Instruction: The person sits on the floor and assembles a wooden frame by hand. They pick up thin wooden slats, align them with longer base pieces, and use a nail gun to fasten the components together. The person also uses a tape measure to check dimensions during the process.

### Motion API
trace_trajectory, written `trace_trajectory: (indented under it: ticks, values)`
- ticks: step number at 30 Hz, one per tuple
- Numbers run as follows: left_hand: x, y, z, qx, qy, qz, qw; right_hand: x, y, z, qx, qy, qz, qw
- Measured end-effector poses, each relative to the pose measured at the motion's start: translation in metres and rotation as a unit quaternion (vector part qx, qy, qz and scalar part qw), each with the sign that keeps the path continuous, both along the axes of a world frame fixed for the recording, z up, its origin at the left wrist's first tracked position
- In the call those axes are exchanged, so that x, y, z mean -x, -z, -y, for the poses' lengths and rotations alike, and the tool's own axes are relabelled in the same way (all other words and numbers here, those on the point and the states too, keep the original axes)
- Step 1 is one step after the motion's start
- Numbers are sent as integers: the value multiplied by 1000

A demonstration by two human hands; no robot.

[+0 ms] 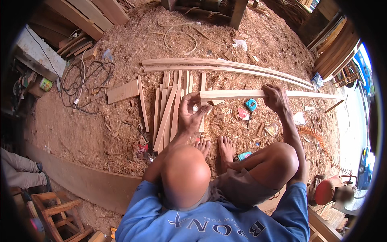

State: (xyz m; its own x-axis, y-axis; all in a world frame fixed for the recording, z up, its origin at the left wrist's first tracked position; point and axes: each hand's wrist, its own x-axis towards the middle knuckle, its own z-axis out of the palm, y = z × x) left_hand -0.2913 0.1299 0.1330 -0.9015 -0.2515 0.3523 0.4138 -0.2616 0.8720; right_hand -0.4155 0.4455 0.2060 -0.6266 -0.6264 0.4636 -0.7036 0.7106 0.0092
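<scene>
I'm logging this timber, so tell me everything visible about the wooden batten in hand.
The wooden batten is long, pale and slim, with a squared left end. It runs rightward across the view over the shavings-strewn floor. The right hand grips it; the left hand is at that squared end.

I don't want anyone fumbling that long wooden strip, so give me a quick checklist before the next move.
1. Right hand on the long wooden strip: ok, fingers wrapped around it.
2. Left hand gripping the strip's left end: cannot tell; it is there, but its hold is unclear.
3. Strip's far end supported: cannot tell, too small against the bright edge.
4. Tape measure off the strip: ok, it lies on the ground.
5. Feet covered: not ok, bare.
6. Ground free of wood shavings: not ok, thickly strewn.
</scene>
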Motion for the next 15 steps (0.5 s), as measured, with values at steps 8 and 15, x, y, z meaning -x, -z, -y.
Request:
trace_trajectory:
  ticks: [8,15]
  values:
    - [6,-3,-14,118,-59,-11,991,-11,-1,-15,6,-1,-18,1000]
    - [3,-7,-9,152,-57,-29,986,-20,-5,-17,3,41,47,998]
